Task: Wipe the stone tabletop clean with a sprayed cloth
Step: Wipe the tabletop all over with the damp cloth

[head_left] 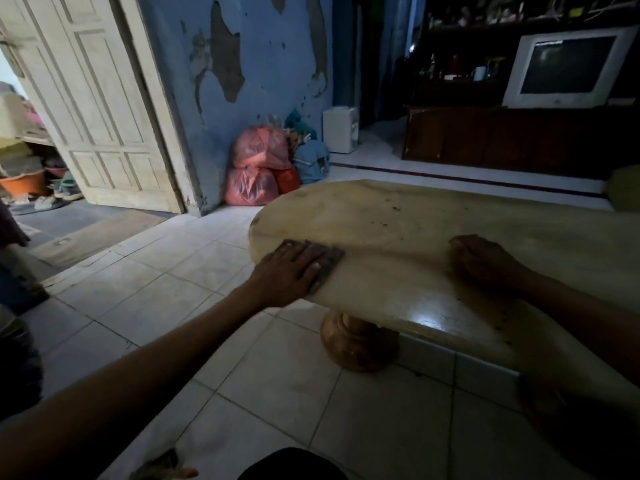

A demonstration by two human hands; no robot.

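Cloth (pixel 330 255) under left hand (pixel 291 271) (flat) on tabletop (pixel 398 220)

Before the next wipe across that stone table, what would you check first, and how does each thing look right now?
1. Cloth lies flat on the tabletop, near its left end: ok.
2. Left hand presses on the cloth with straight fingers: ok.
3. Right hand rests on the tabletop, fingers curled, steadying: ok. Whether it holds anything: cannot tell.
4. Path to the right has no objects, only dark specks left to wipe: ok.
5. Cloth is damp from spray: cannot tell.
6. Pedestal stands upright on the tiled floor: ok.
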